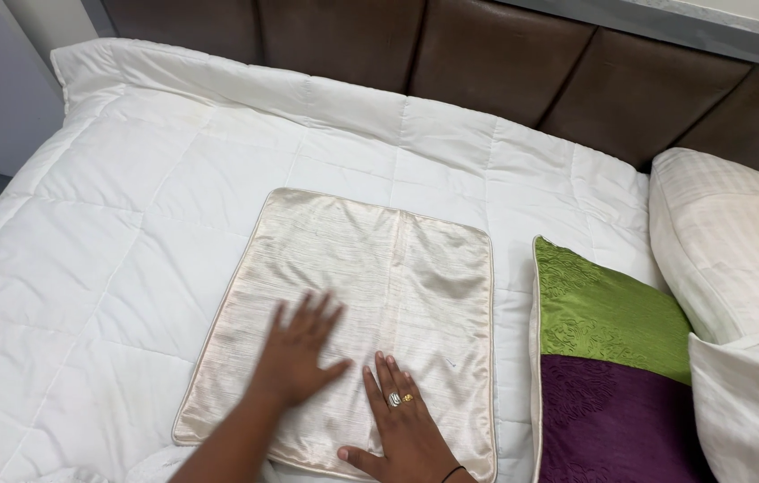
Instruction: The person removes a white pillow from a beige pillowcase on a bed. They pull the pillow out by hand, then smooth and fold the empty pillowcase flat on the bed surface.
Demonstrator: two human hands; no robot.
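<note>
We start with the bed point(111, 268), its white quilted duvet spread up to the brown padded headboard point(504, 63). Along the bed's right edge sit two white pillows — one point(728, 233) against the headboard, one point(750, 402) nearer the foot-side corner. Just left of them lies a green and purple cushion point(607, 376).

In the middle of the bed, toward its near edge, lies the cover point(352, 295) — a cream, satiny, empty cushion cover, flat on the duvet, with a seam running down its centre.

Both of our hands rest on the cover's near half. The left hand point(294, 353) is spread palm-down, fingers released and slightly blurred, holding nothing. The right hand point(402, 429) lies flat beside it, fingers extended, rings on two of them, also grasping nothing.

We judge the step in hand to be smoothing the cover flat. The next move seems to call for even outward pressure toward the far corners, keeping the fabric from bunching along the seam.
</note>
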